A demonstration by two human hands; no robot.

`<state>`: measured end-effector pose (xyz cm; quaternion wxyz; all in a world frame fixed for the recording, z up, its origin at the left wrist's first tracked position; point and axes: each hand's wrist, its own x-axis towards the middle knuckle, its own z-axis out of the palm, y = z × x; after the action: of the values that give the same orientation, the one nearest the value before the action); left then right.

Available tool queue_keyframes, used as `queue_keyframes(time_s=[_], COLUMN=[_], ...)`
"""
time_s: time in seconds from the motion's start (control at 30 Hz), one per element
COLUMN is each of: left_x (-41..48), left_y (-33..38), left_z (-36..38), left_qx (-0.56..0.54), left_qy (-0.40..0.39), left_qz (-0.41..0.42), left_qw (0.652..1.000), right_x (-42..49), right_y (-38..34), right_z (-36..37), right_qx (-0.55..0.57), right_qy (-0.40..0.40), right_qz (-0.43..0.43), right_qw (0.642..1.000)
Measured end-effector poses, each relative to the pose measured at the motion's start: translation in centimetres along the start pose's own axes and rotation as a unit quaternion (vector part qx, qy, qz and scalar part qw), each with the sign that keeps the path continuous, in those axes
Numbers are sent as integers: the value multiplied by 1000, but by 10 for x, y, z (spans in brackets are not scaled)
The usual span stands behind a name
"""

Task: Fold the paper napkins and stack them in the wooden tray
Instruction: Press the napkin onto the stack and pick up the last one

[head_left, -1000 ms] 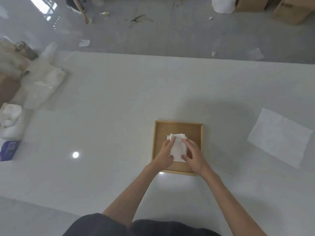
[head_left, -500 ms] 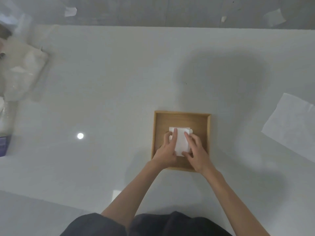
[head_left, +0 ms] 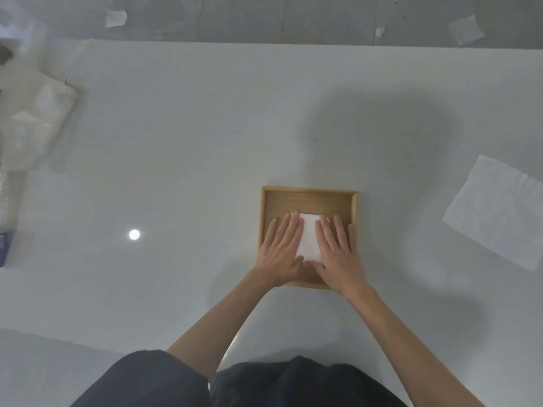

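Observation:
A square wooden tray (head_left: 308,195) sits on the white table in front of me. Inside it lies a white folded napkin (head_left: 309,239). My left hand (head_left: 282,251) lies flat, fingers extended, on the napkin's left side. My right hand (head_left: 338,254) lies flat on its right side. Both palms press down and cover the napkin's edges; only its middle strip shows. An unfolded white napkin (head_left: 499,212) lies flat on the table to the right, apart from the tray.
Clear plastic packaging (head_left: 32,118) and a wrapped stack (head_left: 8,201) lie at the table's left edge. The table's far edge runs across the top, with paper scraps (head_left: 116,18) on the floor beyond. A bright light reflection (head_left: 134,234) shows left of the tray.
Both hands have gone from fingertip contact on the napkin to lying flat with spread fingers on it. The camera has tilted down and nearer.

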<state>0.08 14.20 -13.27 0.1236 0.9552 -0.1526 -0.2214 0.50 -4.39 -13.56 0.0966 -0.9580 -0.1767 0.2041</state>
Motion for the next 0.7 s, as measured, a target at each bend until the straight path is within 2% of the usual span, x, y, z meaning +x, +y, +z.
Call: queue_keyframes(time_s=[0.2, 0.27, 0.3, 0.33, 0.37, 0.43, 0.47, 0.5, 0.57, 0.63, 0.7], left_x=[-2, -3, -5, -7, -8, -11, -11, -11, -8, -6, -4], left_y=[0, 3, 5, 8, 10, 17, 20, 21, 22, 21, 22], left_z=[9, 6, 2, -3, -7, -17, -20, -22, -24, -26, -26], left_qx=[15, -35, -85, -148, -213, -340, -395, -434, -464, -456, -423], left_qy=[-37, -36, -24, 1, 34, 83, 80, 63, 17, -15, -7], left_qz=[-20, -31, -45, -67, -95, -164, -192, -213, -237, -245, -249], left_qw=[999, 998, 995, 987, 972, 922, 895, 873, 854, 856, 871], right_x=[2, 0, 0, -1, -1, 0, 1, 3, 6, 6, 3], right_y=[4, 5, 5, 4, 2, -4, -8, -9, -12, -13, -13], right_z=[3, 0, 0, -4, -10, -22, -26, -25, -23, -20, -19], right_qx=[-27, 14, 69, 173, 304, 512, 553, 571, 593, 605, 602], right_qy=[-18, -23, -5, 4, 16, 70, 87, 86, 57, 24, 13], right_qz=[-10, -13, -9, 12, 47, 119, 147, 164, 172, 162, 162], right_qw=[999, 1000, 998, 985, 951, 848, 815, 800, 785, 779, 782])
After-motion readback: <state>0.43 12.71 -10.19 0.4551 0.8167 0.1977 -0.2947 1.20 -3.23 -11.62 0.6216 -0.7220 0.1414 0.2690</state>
